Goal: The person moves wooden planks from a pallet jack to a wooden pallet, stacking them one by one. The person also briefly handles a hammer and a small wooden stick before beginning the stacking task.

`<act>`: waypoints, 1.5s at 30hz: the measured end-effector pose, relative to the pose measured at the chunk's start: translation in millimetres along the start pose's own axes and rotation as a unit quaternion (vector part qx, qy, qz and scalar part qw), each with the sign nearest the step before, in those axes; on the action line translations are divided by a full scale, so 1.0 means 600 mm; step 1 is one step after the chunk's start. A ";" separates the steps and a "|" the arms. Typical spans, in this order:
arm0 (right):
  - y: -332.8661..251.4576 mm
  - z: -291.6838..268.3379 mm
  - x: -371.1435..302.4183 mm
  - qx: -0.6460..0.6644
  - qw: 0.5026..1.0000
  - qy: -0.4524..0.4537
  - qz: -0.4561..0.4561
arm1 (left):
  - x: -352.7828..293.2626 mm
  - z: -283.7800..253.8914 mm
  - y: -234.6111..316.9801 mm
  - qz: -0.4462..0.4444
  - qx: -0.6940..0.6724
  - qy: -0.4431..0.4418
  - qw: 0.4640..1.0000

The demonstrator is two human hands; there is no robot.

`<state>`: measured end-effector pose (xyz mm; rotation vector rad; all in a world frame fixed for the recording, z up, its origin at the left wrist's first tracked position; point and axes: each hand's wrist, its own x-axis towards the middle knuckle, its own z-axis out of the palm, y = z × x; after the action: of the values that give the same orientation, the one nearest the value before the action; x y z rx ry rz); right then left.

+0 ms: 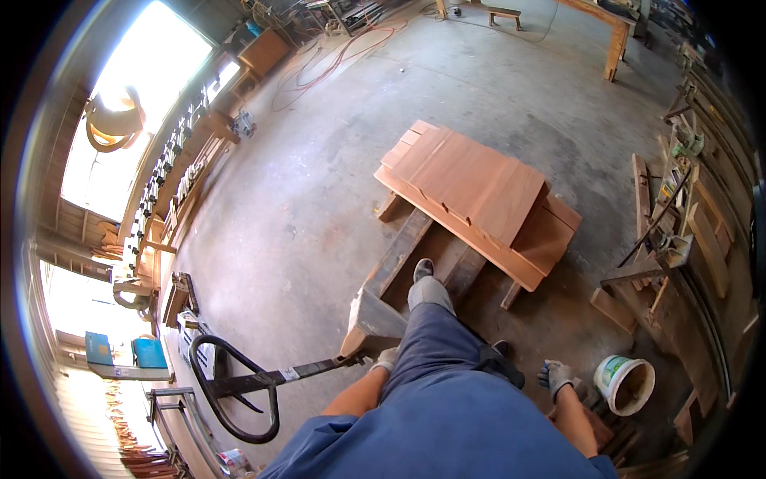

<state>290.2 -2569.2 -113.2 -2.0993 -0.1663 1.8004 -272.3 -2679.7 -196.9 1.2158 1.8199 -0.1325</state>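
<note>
My left hand [387,360], in a pale glove, is beside my thigh at the base of a pallet jack's handle [299,372]. My leg partly hides it, and its fingers do not show. The handle leans left and ends in a black loop grip. My right hand [557,375], in a grey glove, hangs at my right side with its fingers curled and nothing visible in them. A white bucket [625,385] stands close to that hand. Ahead, a stack of reddish-brown wooden boards [463,184] rests across the jack's forks [405,247]. One of my feet is between the forks.
Lumber and metal racks [694,311] line the right side. A long bench with a row of clamps [163,184] runs along the left wall. Red hoses [335,60] lie on the concrete floor at the far left. A wooden table [614,48] stands at the far right.
</note>
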 end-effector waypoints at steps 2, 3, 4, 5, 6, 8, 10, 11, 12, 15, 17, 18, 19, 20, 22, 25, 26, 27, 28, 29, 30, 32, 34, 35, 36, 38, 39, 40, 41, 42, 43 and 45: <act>-0.012 0.031 0.017 0.000 0.999 0.021 0.033 | 0.037 -0.056 0.022 -0.059 0.023 -0.026 0.998; -0.016 0.041 0.021 0.019 0.999 0.015 0.043 | 0.058 -0.080 0.028 -0.088 0.035 -0.041 0.995; -0.019 0.060 0.025 0.032 0.998 0.000 0.057 | 0.077 -0.085 -0.003 -0.063 0.046 -0.026 0.997; -0.024 0.082 0.029 0.046 0.996 -0.014 0.071 | 0.099 -0.094 -0.032 -0.037 0.058 -0.012 0.998; -0.027 0.100 0.035 0.041 0.997 -0.002 0.072 | 0.127 -0.109 -0.043 -0.004 0.069 -0.003 0.998; -0.039 0.140 0.048 0.035 0.996 0.021 0.075 | 0.191 -0.141 -0.057 -0.036 -0.005 -0.021 0.999; -0.060 0.191 0.052 0.058 0.995 0.046 0.072 | 0.246 -0.175 -0.081 -0.051 -0.086 -0.006 0.995; -0.072 0.220 0.056 0.068 0.993 0.057 0.072 | 0.273 -0.208 -0.104 -0.040 -0.027 -0.011 0.999; -0.091 0.250 0.053 0.062 0.992 0.073 0.082 | 0.302 -0.256 -0.079 -0.026 0.050 -0.027 0.998; -0.161 0.355 0.010 0.009 0.993 0.096 0.072 | 0.343 -0.442 0.032 -0.046 0.107 -0.039 0.992; -0.201 0.427 0.029 -0.062 0.996 0.067 -0.020 | 0.373 -0.528 0.060 -0.106 -0.045 -0.039 0.993; -0.233 0.461 0.040 -0.104 0.992 0.055 -0.046 | 0.391 -0.570 0.072 -0.136 -0.120 -0.032 0.983; -0.273 0.499 0.053 -0.149 0.986 0.039 -0.071 | 0.420 -0.589 0.062 -0.168 -0.151 -0.033 0.974; -0.323 0.544 0.054 -0.202 0.973 0.040 -0.104 | 0.448 -0.602 0.054 -0.200 -0.180 -0.033 0.962; -0.401 0.609 0.078 -0.274 0.946 0.055 -0.166 | 0.499 -0.619 0.069 -0.221 -0.314 0.003 0.923; -0.475 0.660 0.179 -0.379 0.900 0.093 -0.193 | 0.579 -0.642 0.118 -0.252 -0.431 0.031 0.866; -0.513 0.681 0.197 -0.435 0.874 0.111 -0.188 | 0.609 -0.645 0.134 -0.262 -0.458 0.035 0.848; -0.579 0.714 0.173 -0.516 0.826 0.138 -0.181 | 0.639 -0.643 0.142 -0.258 -0.487 0.027 0.834; -0.598 0.723 0.199 -0.547 0.802 0.166 -0.171 | 0.672 -0.638 0.153 -0.251 -0.512 0.015 0.821; -0.611 0.726 0.226 -0.578 0.777 0.192 -0.159 | 0.702 -0.632 0.163 -0.245 -0.536 0.001 0.808; -0.633 0.731 0.252 -0.601 0.767 0.185 -0.126 | 0.730 -0.629 0.176 -0.243 -0.543 -0.002 0.804; -0.668 0.752 0.273 -0.591 0.773 0.203 -0.105 | 0.788 -0.624 0.210 -0.237 -0.556 -0.013 0.796; -0.672 0.761 0.303 -0.580 0.782 0.207 -0.095 | 0.841 -0.616 0.228 -0.227 -0.576 -0.009 0.785; -0.664 0.767 0.318 -0.594 0.767 0.227 -0.089 | 0.866 -0.612 0.235 -0.221 -0.585 -0.008 0.780; -0.654 0.779 0.331 -0.607 0.751 0.246 -0.082 | 0.890 -0.610 0.240 -0.218 -0.591 -0.014 0.777; -0.642 0.790 0.346 -0.625 0.729 0.265 -0.084 | 0.926 -0.604 0.252 -0.218 -0.603 -0.022 0.767; -0.636 0.791 0.347 -0.629 0.724 0.268 -0.095 | 0.941 -0.598 0.254 -0.220 -0.610 -0.023 0.760; -0.633 0.789 0.347 -0.629 0.720 0.274 -0.105 | 0.958 -0.593 0.263 -0.222 -0.615 -0.022 0.756; -0.631 0.789 0.349 -0.628 0.719 0.278 -0.107 | 0.973 -0.590 0.269 -0.225 -0.620 -0.022 0.751; -0.631 0.791 0.350 -0.628 0.717 0.280 -0.111 | 0.981 -0.595 0.275 -0.234 -0.628 -0.040 0.741; -0.630 0.792 0.351 -0.629 0.715 0.282 -0.116 | 1.002 -0.580 0.263 -0.197 -0.674 -0.062 0.709; -0.629 0.790 0.358 -0.634 0.710 0.285 -0.113 | 1.026 -0.559 0.262 -0.154 -0.740 -0.095 0.647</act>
<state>-77.2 -2056.3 -235.7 -3.0985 -1.8039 0.6919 -417.5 -2003.9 -393.0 -0.3035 1.2148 0.8713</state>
